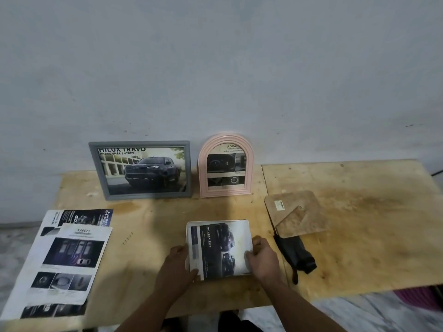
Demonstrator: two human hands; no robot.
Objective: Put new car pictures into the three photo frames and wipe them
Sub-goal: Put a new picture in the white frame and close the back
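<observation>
Hands reach in from the bottom edge, forearms angled toward each other over the plywood tabletop (167, 224). The left hand (178, 258) grips the left edge of a white frame (219, 250) that lies flat near the front of the tabletop, its thumb resting on the lower left corner. The right hand (262, 256) holds the right edge, fingers curled over the rim and thumb pressed on the face. Inside this frame sits a car picture (217, 248) turned sideways, with dark vehicles and the words "DOUBLE CAB".

Two more frames stand upright at the back, leaning on the pale wall (215, 68). The grey frame (140, 170) is rectangular and holds a picture of a dark pickup under the heading "HILUX TRAVO". Just beside it on the right, the pink frame (225, 165) has an arched top with ribbed moulding and holds a page of small dark interior shots.

Loose brochure pages (64, 262) overlap at the left, hanging partly over the tabletop's edge; the top sheet reads "SAFETY". To the right of the white frame lies a brown backing board (296, 213), stiff and rounded at the corners, with a folded stand flap and a small label. A folded black umbrella (296, 255) with a wrist strap pokes out from under its near edge. The tabletop is stained and made of two boards butted together.
</observation>
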